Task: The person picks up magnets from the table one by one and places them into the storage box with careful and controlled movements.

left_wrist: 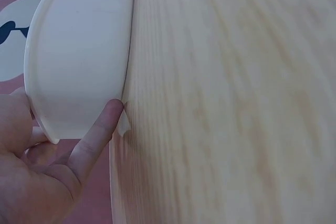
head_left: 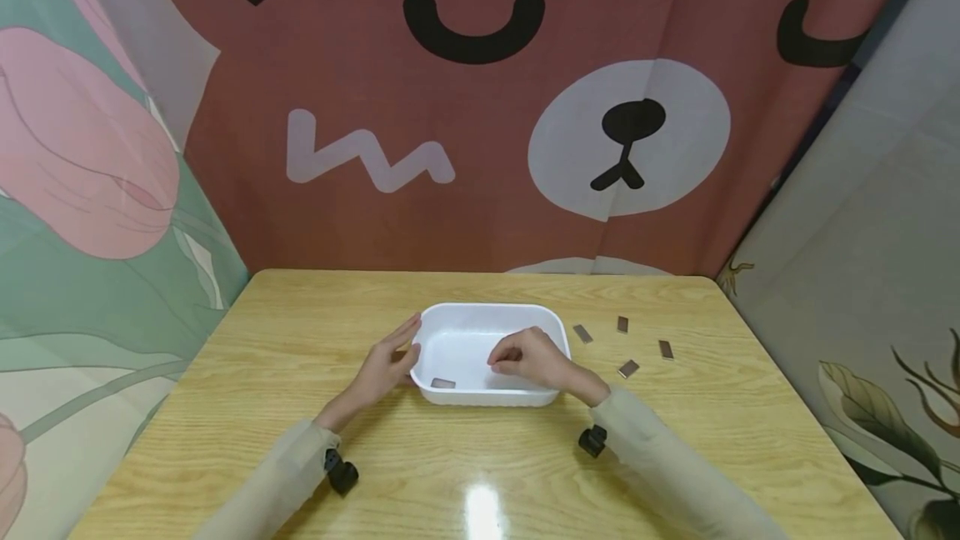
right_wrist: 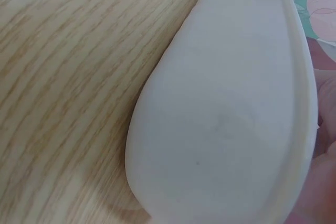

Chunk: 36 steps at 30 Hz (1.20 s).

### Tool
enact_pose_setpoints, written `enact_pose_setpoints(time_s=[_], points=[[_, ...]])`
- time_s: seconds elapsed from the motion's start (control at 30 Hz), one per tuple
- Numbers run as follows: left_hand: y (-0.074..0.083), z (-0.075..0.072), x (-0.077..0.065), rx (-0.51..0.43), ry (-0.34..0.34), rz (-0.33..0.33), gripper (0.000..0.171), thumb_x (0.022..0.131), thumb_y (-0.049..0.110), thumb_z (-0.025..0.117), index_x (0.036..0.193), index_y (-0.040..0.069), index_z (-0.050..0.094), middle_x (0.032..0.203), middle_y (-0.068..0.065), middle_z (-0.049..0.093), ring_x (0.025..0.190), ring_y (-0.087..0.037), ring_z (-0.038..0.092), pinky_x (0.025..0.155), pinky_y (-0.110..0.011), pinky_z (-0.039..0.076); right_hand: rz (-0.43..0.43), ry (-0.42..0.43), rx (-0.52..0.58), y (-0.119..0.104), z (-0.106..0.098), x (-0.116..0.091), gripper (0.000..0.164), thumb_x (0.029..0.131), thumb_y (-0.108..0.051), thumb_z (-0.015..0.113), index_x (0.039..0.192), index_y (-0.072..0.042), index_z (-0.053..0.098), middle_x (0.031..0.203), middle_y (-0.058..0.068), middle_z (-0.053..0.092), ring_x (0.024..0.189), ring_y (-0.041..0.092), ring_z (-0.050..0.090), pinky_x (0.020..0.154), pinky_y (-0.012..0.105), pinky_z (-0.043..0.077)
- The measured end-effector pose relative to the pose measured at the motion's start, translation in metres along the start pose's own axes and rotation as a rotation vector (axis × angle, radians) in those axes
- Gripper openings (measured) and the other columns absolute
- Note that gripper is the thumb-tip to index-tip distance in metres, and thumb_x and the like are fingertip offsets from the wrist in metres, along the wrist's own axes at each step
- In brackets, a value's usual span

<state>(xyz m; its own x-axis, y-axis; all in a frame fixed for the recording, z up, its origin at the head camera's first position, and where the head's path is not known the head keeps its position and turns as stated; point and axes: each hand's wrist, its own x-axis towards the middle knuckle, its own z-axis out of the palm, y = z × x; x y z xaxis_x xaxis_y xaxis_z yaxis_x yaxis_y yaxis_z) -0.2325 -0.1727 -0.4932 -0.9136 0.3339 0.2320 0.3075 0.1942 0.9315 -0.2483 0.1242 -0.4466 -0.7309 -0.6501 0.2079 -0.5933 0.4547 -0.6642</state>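
Note:
A white plastic tub (head_left: 491, 397) stands on the wooden table. My left hand (head_left: 386, 367) rests against its left end with extended fingers, the thumb near the rim; in the left wrist view, one straight finger (left_wrist: 97, 140) touches the tub's side near its base. Over the right part of the tub is my right hand (head_left: 531, 358), with curled fingers and the thumb close to the index finger. Whether anything small is between those fingertips is hidden. Inside the tub, near its front left corner, lies a small flat greyish rectangular piece (head_left: 443, 383).
Right of the tub, several similar small rectangular pieces lie scattered, among them a grey piece (head_left: 582, 333) and a brown piece (head_left: 666, 350). The wooden table (head_left: 337, 307) ends at a curtain (head_left: 480, 232) behind and has curtains on both sides.

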Motion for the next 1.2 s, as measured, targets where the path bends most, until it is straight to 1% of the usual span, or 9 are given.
enact_pose_setpoints(time_s=[0.4,0.73,0.9,1.07,1.2], points=[[-0.002,0.0,-0.001,-0.006,-0.004,-0.005,0.052,0.103,-0.001,0.05,0.151,-0.006,0.029,0.162,-0.017,0.018,0.109,-0.051,0.06,0.067,-0.034,0.065,-0.057,0.027,-0.005,0.001,-0.005,-0.005,0.006,0.089,-0.005,0.075,0.093,-0.002,0.078,0.086,-0.001,0.074,0.071,0.004,0.064,0.065,0.021,0.059],[-0.002,0.0,-0.002,-0.005,-0.001,-0.014,0.052,0.103,0.0,0.049,0.151,-0.005,0.029,0.162,-0.017,0.017,0.11,-0.051,0.059,0.067,-0.033,0.065,-0.07,0.023,0.001,-0.001,-0.009,-0.011,0.007,0.09,-0.007,0.074,0.094,-0.002,0.077,0.087,-0.002,0.074,0.074,0.005,0.066,0.067,0.022,0.06],[-0.003,-0.001,-0.001,-0.019,-0.018,-0.004,0.053,0.103,-0.001,0.049,0.152,-0.005,0.028,0.163,-0.017,0.015,0.111,-0.052,0.058,0.069,-0.034,0.065,-0.061,0.027,0.008,-0.001,-0.012,-0.013,0.007,0.089,-0.007,0.074,0.093,-0.002,0.077,0.086,-0.002,0.074,0.073,0.006,0.066,0.067,0.022,0.06],[-0.004,-0.001,0.0,-0.013,-0.016,-0.004,0.053,0.103,-0.001,0.049,0.152,-0.004,0.029,0.163,-0.015,0.016,0.112,-0.052,0.058,0.068,-0.034,0.065,-0.071,0.013,0.026,0.0,-0.013,-0.014,0.007,0.09,-0.007,0.074,0.094,-0.001,0.077,0.087,-0.002,0.074,0.073,0.006,0.066,0.066,0.022,0.06],[-0.003,-0.002,0.002,-0.009,-0.014,-0.003,0.053,0.103,-0.001,0.049,0.151,-0.005,0.029,0.163,-0.016,0.016,0.111,-0.052,0.058,0.067,-0.034,0.065,-0.061,0.012,0.027,0.001,-0.015,-0.016,0.007,0.09,-0.006,0.073,0.094,-0.002,0.077,0.087,-0.002,0.074,0.073,0.005,0.066,0.067,0.023,0.06]])
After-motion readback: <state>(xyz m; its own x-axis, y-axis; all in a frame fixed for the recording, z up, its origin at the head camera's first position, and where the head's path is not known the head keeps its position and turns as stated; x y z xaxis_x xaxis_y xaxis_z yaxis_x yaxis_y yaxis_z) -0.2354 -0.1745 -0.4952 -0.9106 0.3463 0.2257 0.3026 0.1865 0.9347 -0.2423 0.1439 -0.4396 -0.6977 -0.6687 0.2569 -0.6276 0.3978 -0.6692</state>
